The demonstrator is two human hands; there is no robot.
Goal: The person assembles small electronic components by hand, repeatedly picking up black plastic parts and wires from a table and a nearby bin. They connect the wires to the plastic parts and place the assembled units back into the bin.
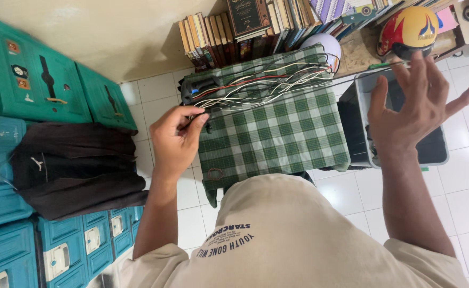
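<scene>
Two hands: both in view above a small table draped in a green checked cloth.
Left hand: fingers pinched shut on the near ends of a wire bundle, at the cloth's left edge.
Right hand: spread open, palm down, holding nothing, hovering over a grey bin just right of the table.
Wires: red, white and black strands lie fanned across the far part of the cloth, running from the pinch point toward the right; a dark box sits at their left end, touching them.
Done so far: strands appear gathered at one end only; the far ends are loose and splayed.
Left to do: by my judgement most of the sorting remains, none of the strands being tied or separated.
Bin contents: dark, cannot be made out.
Surroundings: teal crates at left, books and a helmet beyond.
</scene>
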